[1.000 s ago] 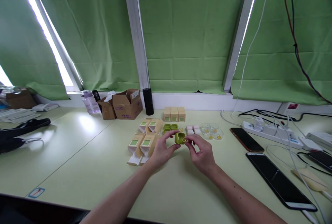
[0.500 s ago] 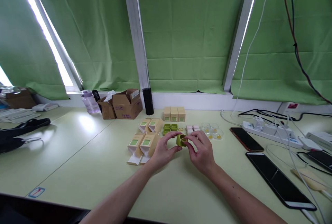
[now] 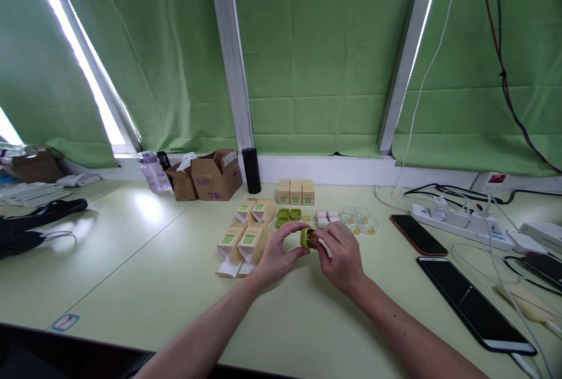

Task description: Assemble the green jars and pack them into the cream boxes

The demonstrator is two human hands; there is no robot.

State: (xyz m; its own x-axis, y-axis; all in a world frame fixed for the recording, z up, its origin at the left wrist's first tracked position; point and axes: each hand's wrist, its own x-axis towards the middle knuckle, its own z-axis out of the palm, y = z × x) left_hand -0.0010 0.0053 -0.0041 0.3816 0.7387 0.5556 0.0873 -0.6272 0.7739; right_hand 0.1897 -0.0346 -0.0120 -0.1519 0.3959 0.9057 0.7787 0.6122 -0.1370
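Observation:
Between the fingertips of my left hand [image 3: 283, 252] is a small olive-green square case [image 3: 306, 238], its open side turned toward my right hand [image 3: 340, 255]. The right fingers are pinched together at that opening; a small yellowish bit shows there, too tiny to make out. Just beyond the hands sit several more green cases [image 3: 283, 214], a few small yellow pieces [image 3: 306, 218], and several pinkish-white blocks [image 3: 322, 222]. Clear round cups [image 3: 371, 229] with yellow bits inside stand to their right. Left of my hands are several open cardboard boxes [image 3: 249, 241] with green labels.
Three closed small boxes [image 3: 295, 192] line up at the back. A black bottle [image 3: 252, 171] and a brown carton [image 3: 216, 175] stand by the wall. On the right lie a large phone [image 3: 474, 303], a smaller phone [image 3: 418, 235], and a power strip [image 3: 461, 227] with cables.
The green case has turned slightly, and the right fingertips reach a little further into its opening. The view has shifted very slightly; the other things stay put.

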